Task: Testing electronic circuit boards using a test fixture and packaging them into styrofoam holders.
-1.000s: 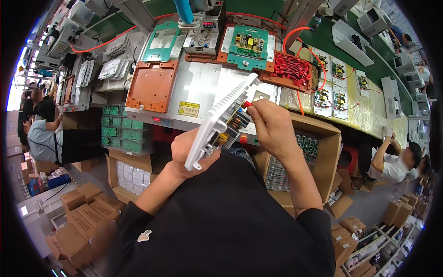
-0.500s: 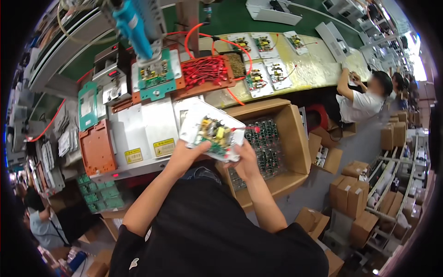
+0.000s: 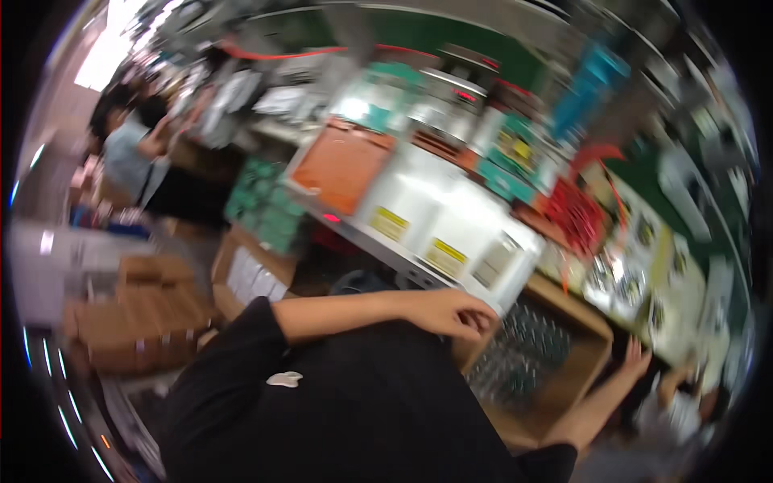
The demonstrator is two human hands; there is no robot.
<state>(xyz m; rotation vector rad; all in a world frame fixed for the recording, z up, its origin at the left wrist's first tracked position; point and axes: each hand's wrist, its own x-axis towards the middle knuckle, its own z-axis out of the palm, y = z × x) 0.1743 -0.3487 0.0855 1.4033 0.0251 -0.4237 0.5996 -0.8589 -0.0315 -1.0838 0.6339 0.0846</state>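
Note:
Blur from motion softens the whole view. My left hand (image 3: pixel 452 312) reaches across in front of my body, beside the front corner of the white metal work surface (image 3: pixel 487 221). Its fingers bend loosely apart, and I see nothing in them. Farther right, my right hand (image 3: pixel 634 362) is stretched past the right side of a cardboard box (image 3: pixel 594 326), near the yellowish bench edge, fingers spread and seemingly bare. Circuit boards (image 3: pixel 519 350) stand in rows inside that box. Several white trays with circuit boards (image 3: pixel 616 278) lie on the bench, smeared by the movement.
An orange fixture plate (image 3: pixel 342 167) sits at the work surface's left end. Beyond are a blue cylinder press (image 3: pixel 589 88) and a heap of red wires (image 3: pixel 573 213). Green boards (image 3: pixel 264 205) are stacked at left, near brown cartons (image 3: pixel 145 322). People work at both sides.
The view has swung left. The white tray with a circuit board has left my hands. My hands have moved apart, the right one out toward the bench at the right.

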